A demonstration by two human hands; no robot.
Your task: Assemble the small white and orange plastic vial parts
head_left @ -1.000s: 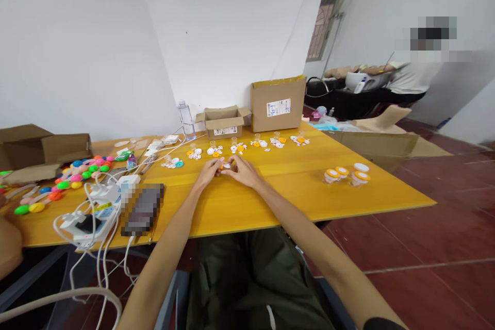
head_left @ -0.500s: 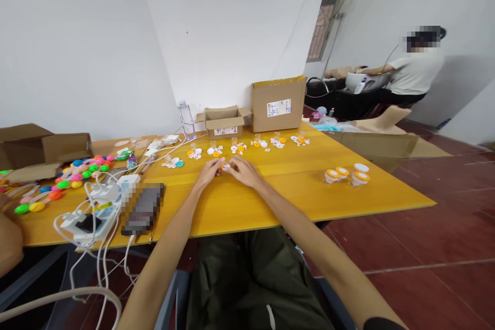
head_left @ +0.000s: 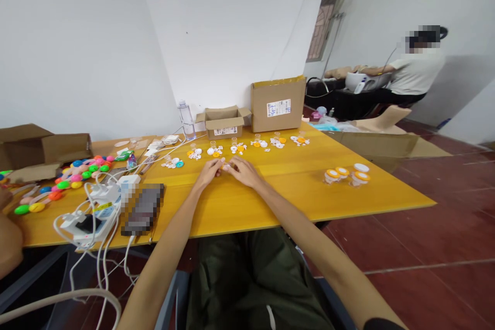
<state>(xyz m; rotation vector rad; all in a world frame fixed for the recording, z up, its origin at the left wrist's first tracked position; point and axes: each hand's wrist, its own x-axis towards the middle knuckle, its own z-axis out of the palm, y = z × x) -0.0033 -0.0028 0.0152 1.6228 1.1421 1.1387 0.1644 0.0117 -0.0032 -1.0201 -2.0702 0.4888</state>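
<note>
Over the middle of the table, my left hand [head_left: 210, 172] and my right hand [head_left: 243, 171] meet fingertip to fingertip, both closed. Pinched between them is a small white-and-orange plastic part [head_left: 226, 166], mostly covered by the fingers. Just beyond the hands, small groups of loose parts run in a row: white and orange discs [head_left: 215, 152], a clear cup [head_left: 234, 141] and tiny white bits. To the right stand several clear cups with orange-rimmed white lids [head_left: 342, 171]; a white lid [head_left: 361, 167] tops one at the back.
An open small carton [head_left: 224, 125] and a taped box [head_left: 277, 108] stand at the back, beside a water bottle [head_left: 186, 119]. Left are a phone [head_left: 144, 209], power strips with cables [head_left: 96, 221] and colourful balls [head_left: 69, 180]. Another person's arm [head_left: 11, 237] shows at left; a person sits far right.
The hands stay in almost the same place. The fingers have shifted slightly around the small part, and less of its orange shows now.
</note>
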